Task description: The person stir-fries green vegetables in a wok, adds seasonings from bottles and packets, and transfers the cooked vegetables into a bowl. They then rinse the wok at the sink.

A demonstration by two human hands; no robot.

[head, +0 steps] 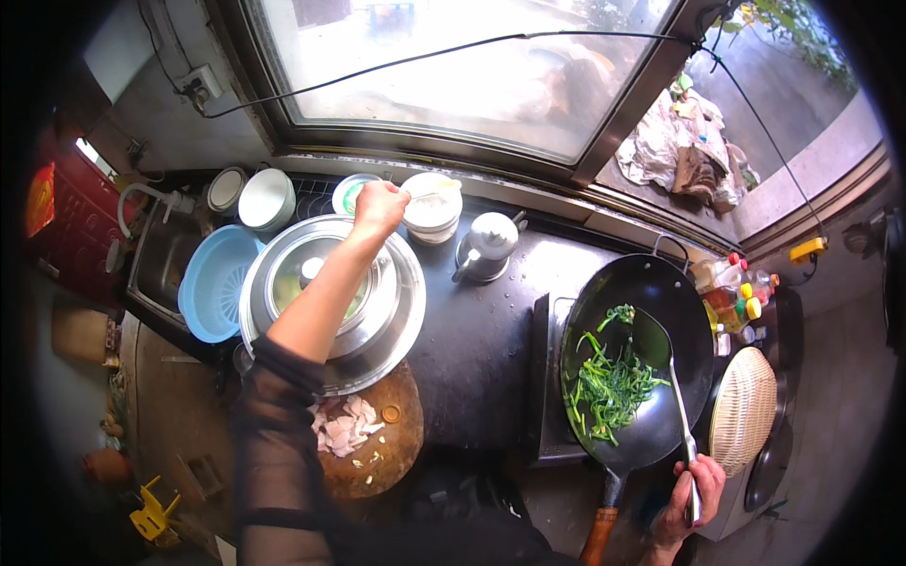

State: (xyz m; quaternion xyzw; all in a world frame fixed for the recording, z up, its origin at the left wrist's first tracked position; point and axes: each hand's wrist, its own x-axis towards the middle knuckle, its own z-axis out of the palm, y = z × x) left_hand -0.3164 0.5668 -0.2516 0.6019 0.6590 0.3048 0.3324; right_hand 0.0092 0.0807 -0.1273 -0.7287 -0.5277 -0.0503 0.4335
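Observation:
My right hand (690, 495) grips the metal handle of a wok spatula (672, 375), whose blade rests in a black wok (637, 283). Cooked leafy greens (612, 396) lie in the wok, left of the blade. My left hand (381, 209) reaches out over a steel pan with a glass lid (407, 318) and is closed on the handle of a light-coloured spoon (425, 193). The spoon's far end is over a white tub (433, 216) by the window. Beside it stands a round container with a green pattern (348, 192), partly behind my left hand.
A round chopping board (403, 439) holds sliced pale meat (347, 424). Left are a blue colander (212, 290), white bowls (265, 198) and a sink (166, 255). A metal pot (492, 237) stands mid-counter. Bottles (732, 304) and a woven basket (742, 410) are right of the wok.

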